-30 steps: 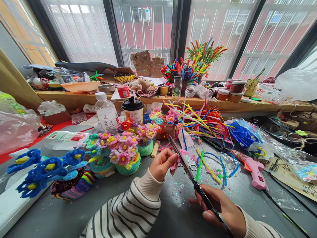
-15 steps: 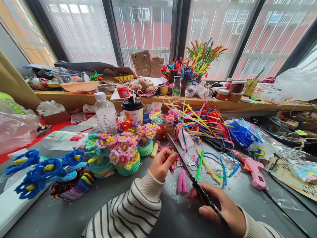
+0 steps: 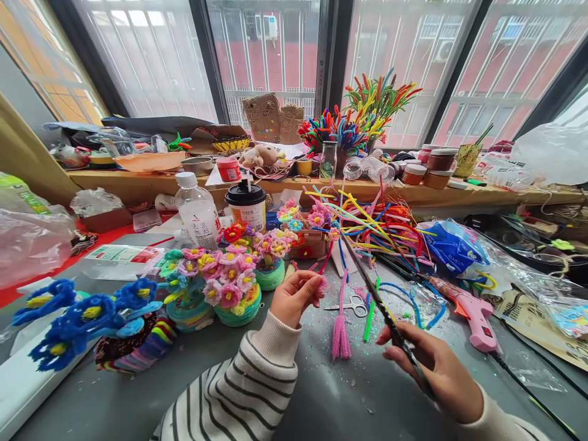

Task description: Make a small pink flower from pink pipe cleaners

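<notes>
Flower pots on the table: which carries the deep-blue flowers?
The leftmost pot, with rainbow-striped sides; the green-sided pots to its right carry pink or mixed blooms.

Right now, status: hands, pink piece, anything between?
Left hand pinches small pink piece. Right hand holds long dark tool. Pink bundle, small scissors lie between hands.

Craft workshop beside barred windows (image 3: 266, 67): desk (image 3: 331, 410) with heaped pipe cleaners (image 3: 367, 229), pink glue gun (image 3: 483, 331), fuzzy handmade flowers (image 3: 231, 275).
</notes>
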`<move>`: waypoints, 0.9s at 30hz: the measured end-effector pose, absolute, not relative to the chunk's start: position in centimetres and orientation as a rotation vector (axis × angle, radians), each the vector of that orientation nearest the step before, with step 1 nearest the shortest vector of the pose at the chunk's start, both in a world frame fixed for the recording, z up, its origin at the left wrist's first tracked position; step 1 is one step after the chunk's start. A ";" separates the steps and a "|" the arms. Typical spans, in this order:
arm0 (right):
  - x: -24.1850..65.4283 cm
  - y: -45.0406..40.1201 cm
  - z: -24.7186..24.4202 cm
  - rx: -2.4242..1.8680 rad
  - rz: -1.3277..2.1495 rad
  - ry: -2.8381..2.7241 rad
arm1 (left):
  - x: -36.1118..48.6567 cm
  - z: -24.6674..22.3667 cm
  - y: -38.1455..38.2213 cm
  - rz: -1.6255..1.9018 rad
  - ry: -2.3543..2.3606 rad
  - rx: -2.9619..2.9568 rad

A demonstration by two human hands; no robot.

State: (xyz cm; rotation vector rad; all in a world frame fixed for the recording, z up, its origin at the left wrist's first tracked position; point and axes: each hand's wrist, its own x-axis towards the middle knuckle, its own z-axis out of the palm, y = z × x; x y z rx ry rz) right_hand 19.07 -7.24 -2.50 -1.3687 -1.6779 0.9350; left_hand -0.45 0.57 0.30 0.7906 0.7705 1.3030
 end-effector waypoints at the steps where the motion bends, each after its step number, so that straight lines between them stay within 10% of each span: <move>1: 19.6 -7.1 -2.6 -1.425 0.799 -1.700 | -0.5 0.3 0.6 1.297 0.791 0.753; 11: 25.1 -6.5 -5.2 -1.744 -0.162 -2.086 | -0.4 -0.2 1.0 1.169 0.921 0.600; 27: 13.9 -2.6 0.2 -1.173 0.495 -1.874 | -0.1 -0.3 0.4 0.977 0.917 0.716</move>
